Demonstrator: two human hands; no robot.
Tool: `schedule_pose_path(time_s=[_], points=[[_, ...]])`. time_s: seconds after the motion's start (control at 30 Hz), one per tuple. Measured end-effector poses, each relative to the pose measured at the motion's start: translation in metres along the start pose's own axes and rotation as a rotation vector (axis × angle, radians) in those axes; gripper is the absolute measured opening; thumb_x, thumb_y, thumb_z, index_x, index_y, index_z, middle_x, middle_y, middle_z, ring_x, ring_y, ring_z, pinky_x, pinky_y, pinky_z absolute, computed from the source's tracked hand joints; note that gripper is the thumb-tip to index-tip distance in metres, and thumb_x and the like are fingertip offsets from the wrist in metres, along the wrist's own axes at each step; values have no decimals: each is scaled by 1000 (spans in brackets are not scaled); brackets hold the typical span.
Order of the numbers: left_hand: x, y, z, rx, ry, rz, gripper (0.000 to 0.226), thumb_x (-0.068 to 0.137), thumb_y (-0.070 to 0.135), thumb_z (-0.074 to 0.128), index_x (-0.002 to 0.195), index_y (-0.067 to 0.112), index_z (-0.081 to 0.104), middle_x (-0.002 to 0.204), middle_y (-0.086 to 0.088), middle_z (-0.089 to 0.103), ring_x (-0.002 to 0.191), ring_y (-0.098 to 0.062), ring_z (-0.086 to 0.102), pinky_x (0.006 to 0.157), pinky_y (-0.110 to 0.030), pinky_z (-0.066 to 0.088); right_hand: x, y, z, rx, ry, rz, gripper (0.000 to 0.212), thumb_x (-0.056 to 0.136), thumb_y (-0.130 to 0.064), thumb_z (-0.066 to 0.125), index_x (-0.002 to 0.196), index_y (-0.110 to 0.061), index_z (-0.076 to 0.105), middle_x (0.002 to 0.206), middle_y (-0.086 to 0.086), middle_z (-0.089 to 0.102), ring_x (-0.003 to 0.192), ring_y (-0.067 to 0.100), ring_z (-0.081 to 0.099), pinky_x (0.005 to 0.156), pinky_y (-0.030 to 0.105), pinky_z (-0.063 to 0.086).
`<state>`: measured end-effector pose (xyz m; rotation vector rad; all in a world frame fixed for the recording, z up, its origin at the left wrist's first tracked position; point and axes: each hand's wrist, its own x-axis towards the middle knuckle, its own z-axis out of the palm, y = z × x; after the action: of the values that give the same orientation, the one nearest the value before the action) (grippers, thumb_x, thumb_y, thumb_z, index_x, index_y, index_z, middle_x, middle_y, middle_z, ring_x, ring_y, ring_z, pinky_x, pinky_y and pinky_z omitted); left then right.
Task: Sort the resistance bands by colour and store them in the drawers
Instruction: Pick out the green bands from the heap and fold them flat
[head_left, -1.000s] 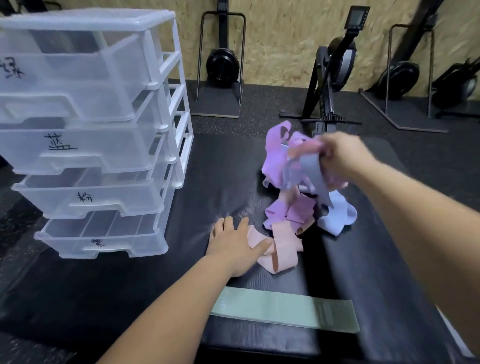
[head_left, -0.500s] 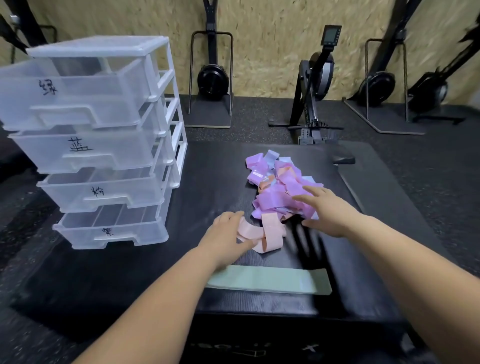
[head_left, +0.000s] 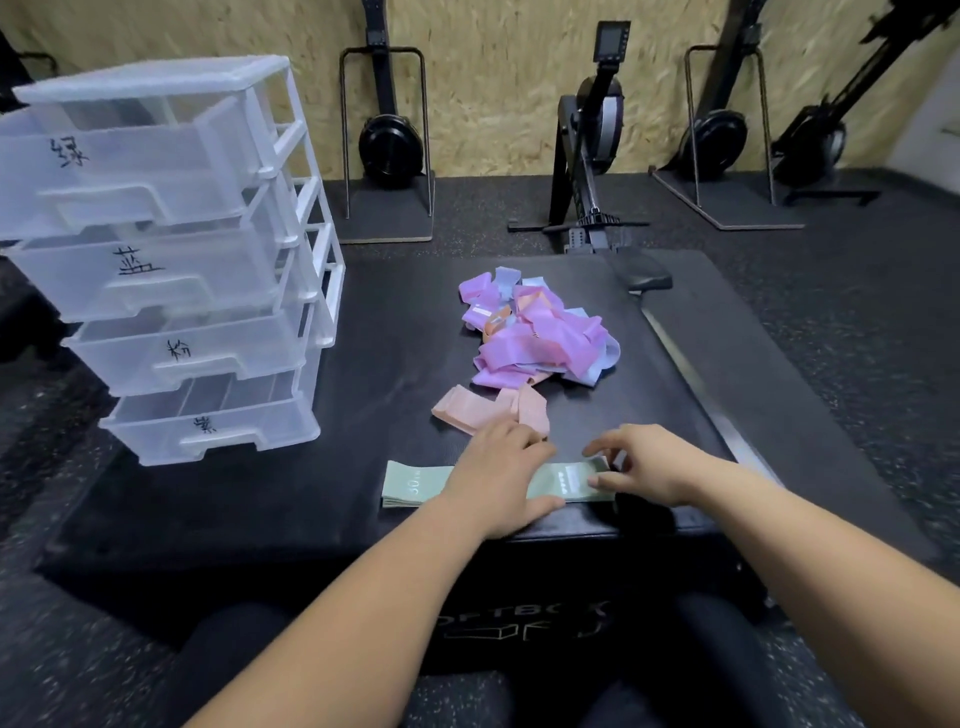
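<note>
A flat green band (head_left: 415, 486) lies near the front edge of the black box. My left hand (head_left: 501, 475) rests flat across its middle. My right hand (head_left: 641, 467) touches its right end, fingers curled at the edge. Just beyond them lie pink bands (head_left: 485, 410). Farther back sits a tangled pile of purple and light blue bands (head_left: 535, 338). At the left stands a clear plastic drawer unit (head_left: 171, 260), its drawers pulled partly out and each marked with a handwritten label.
The black padded box (head_left: 260, 499) drops off at its front edge right below the green band. A black seat-like part (head_left: 644, 275) lies at its back right. Rowing machines (head_left: 592, 145) stand along the wooden wall behind.
My right hand dropped the purple and blue bands onto the pile, then came down to the green band's right end. My left hand left the pink bands and moved onto the green band.
</note>
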<state>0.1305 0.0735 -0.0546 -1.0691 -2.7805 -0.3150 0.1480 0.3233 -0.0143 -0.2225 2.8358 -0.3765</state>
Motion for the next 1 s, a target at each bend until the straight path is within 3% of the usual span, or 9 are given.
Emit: schedule_pose_path(time_s=[0.17, 0.3, 0.47, 0.57, 0.63, 0.8, 0.93, 1.0], points=[[-2, -2, -1, 40, -35, 11, 73, 84, 72, 65, 143, 31, 58, 134, 3, 57, 131, -25, 46, 122, -40, 24, -10, -2, 9, -44, 0, -57, 68, 75, -54, 87, 136, -40, 60, 115, -9, 55, 96, 14, 59, 88, 32, 49], [-2, 1, -2, 38, -77, 16, 70, 85, 67, 68, 144, 31, 56, 136, 5, 57, 129, -24, 46, 117, -41, 31, -11, -5, 14, -95, 55, -57, 63, 75, -40, 87, 133, -39, 63, 116, -9, 57, 102, 18, 62, 83, 33, 48], [4, 14, -1, 24, -140, 0, 59, 92, 51, 71, 144, 30, 52, 136, 1, 58, 128, -25, 51, 104, -42, 39, -5, -5, 14, -102, 32, -44, 64, 74, -39, 88, 133, -40, 62, 114, -7, 55, 101, 20, 63, 86, 34, 51], [7, 16, -1, 49, -138, -29, 53, 93, 45, 71, 141, 29, 55, 133, -2, 59, 124, -28, 53, 101, -44, 44, -1, -5, 11, -44, -7, -14, 68, 81, -45, 85, 142, -32, 58, 122, 0, 60, 109, 24, 63, 94, 31, 48], [8, 15, 0, 39, -152, -38, 47, 94, 45, 70, 137, 31, 57, 132, -1, 59, 122, -27, 53, 100, -44, 45, 2, -3, 8, 50, -6, 62, 58, 92, -45, 75, 144, -25, 58, 129, 3, 66, 118, 25, 63, 96, 28, 44], [7, 12, 2, -38, -177, -80, 43, 93, 46, 72, 133, 35, 60, 129, 2, 59, 122, -26, 53, 100, -45, 47, 10, -9, 10, 55, -13, 175, 44, 91, -35, 77, 132, -23, 67, 124, 1, 71, 117, 24, 64, 83, 24, 40], [5, 11, 6, -72, -147, -104, 43, 92, 46, 74, 132, 35, 62, 129, 3, 59, 122, -25, 52, 99, -43, 46, 16, -11, 16, 207, 29, 304, 33, 79, -21, 85, 110, -25, 74, 112, 1, 75, 102, 22, 69, 87, 29, 53], [3, 12, 8, -102, -132, -133, 43, 92, 45, 75, 132, 36, 61, 131, 4, 57, 123, -24, 49, 99, -41, 44, 16, -12, 19, 314, 62, 353, 28, 74, -15, 84, 96, -25, 69, 102, 1, 76, 91, 22, 70, 81, 31, 55]])
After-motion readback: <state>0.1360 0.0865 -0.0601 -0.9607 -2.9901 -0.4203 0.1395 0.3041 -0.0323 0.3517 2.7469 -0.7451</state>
